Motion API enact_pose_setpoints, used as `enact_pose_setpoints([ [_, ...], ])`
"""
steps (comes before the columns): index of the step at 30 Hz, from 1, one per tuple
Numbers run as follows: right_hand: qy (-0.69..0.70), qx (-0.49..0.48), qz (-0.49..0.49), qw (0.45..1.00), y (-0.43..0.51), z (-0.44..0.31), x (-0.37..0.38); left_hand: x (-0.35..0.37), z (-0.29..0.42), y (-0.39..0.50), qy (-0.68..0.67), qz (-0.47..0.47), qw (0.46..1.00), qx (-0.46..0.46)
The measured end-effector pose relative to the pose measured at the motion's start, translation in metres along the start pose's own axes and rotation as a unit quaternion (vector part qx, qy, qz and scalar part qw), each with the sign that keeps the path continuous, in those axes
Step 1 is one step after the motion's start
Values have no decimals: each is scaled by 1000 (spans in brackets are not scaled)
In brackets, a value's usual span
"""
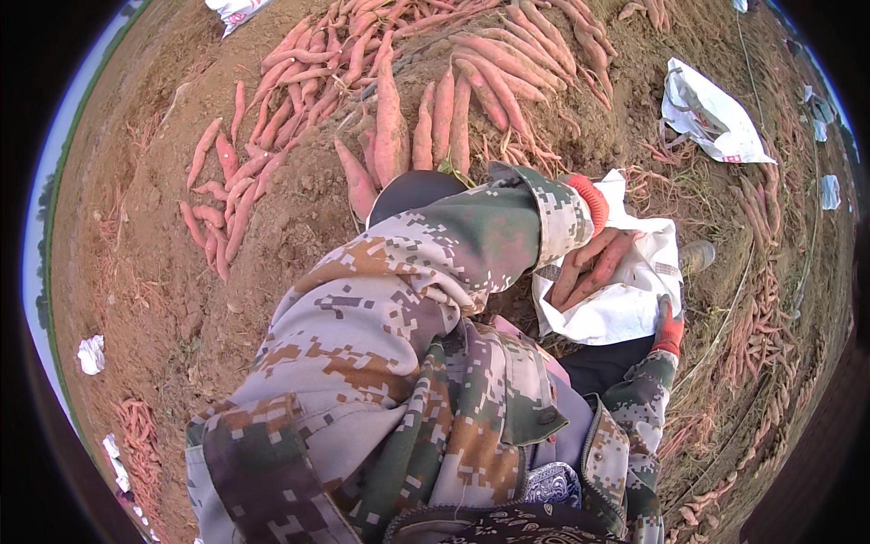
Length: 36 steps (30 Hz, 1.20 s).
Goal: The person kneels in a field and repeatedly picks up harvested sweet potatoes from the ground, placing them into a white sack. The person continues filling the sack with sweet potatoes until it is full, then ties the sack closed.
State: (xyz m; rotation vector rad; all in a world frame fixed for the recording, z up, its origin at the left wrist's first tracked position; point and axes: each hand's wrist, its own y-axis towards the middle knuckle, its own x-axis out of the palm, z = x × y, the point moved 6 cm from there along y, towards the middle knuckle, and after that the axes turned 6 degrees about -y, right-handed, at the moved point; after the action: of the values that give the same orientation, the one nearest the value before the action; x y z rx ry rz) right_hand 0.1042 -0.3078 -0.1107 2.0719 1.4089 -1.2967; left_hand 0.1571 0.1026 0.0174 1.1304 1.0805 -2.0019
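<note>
A white woven sack [605,326] with several sweet potatoes [598,272] inside lies open-mouthed in front of me at the right. My left hand [590,198], in an orange knit glove, is at the sack's far rim; only its cuff area shows, and its fingers are hidden. At the near right rim, my right hand [669,328], in an orange and grey glove, grips the sack's edge. Long sweet potatoes [387,115] stand and lean just beyond my left forearm, beside a dark rounded object [414,194] partly covered by my sleeve.
A large heap of sweet potatoes [306,81] spreads across the soil beyond, with a smaller group [228,204] at left. Another white sack [714,115] lies at upper right. A shoe tip [697,257] shows beside the held sack. More roots [761,326] lie along the right.
</note>
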Motion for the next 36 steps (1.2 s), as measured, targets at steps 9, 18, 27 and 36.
enact_pose_setpoints([
  [9,311,-6,-50,949,-64,-76,8,-98,-193,-162,-454,375,798,-128],
  [18,259,-30,-62,964,-74,-86,17,136,-285,-281,-315,350,758,-450],
  [27,325,-24,-39,945,-68,-68,31,103,-263,-222,-29,188,820,-539],
  [36,398,-39,-52,915,-55,-66,34,185,-385,-229,-743,308,449,-389],
])
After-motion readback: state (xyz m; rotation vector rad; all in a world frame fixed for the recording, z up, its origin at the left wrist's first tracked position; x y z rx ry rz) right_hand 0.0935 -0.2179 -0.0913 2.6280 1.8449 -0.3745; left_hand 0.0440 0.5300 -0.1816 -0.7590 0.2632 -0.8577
